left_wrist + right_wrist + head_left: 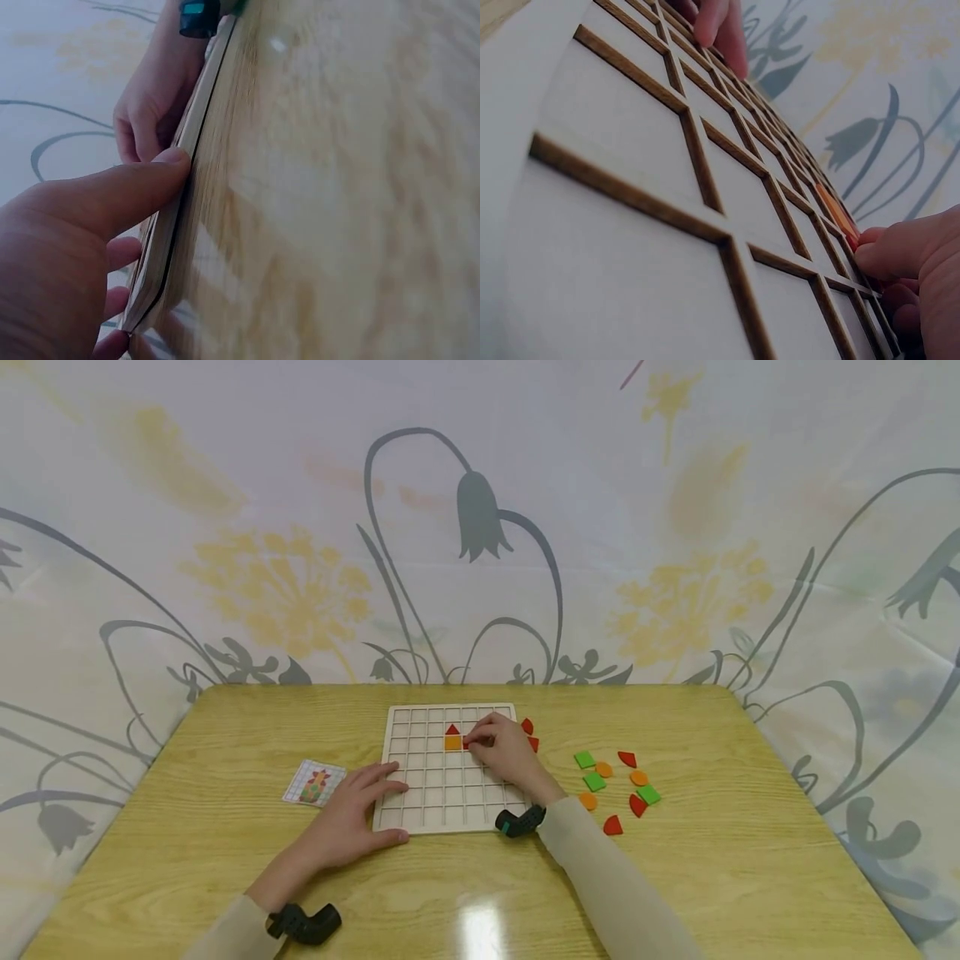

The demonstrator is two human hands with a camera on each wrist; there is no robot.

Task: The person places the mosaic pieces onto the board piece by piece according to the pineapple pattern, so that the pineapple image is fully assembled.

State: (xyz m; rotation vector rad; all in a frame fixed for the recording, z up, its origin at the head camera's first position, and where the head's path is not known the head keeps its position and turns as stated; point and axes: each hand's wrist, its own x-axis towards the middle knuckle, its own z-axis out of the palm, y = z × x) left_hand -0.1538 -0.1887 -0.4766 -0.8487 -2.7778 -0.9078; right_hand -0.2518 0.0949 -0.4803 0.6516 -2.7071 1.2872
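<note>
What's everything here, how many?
table: one, yellowish, underneath
backdrop: one, whitish flowery, behind
grid board: one, pale, middle
picture card: one, multicoloured, left
triangle: one, red, on board
square: one, orange, on board
pinched piece: one, red, beside square
squares: three, green, right
circles: three, orange, right
wedges: three, red, right
other pieces: two, red, beside board
wrist devices: two, black, wrists
sleeves: two, beige, forearms
left hand: one, touching board
right hand: one, above board

Under the left hand (348,818), the board (433,818) looks like matt wood; beside it, the card (313,782) seems paper. Right of the right hand (510,756), smooth pieces (595,782) lie on glossy, wood-grained desk (420,893).
</note>
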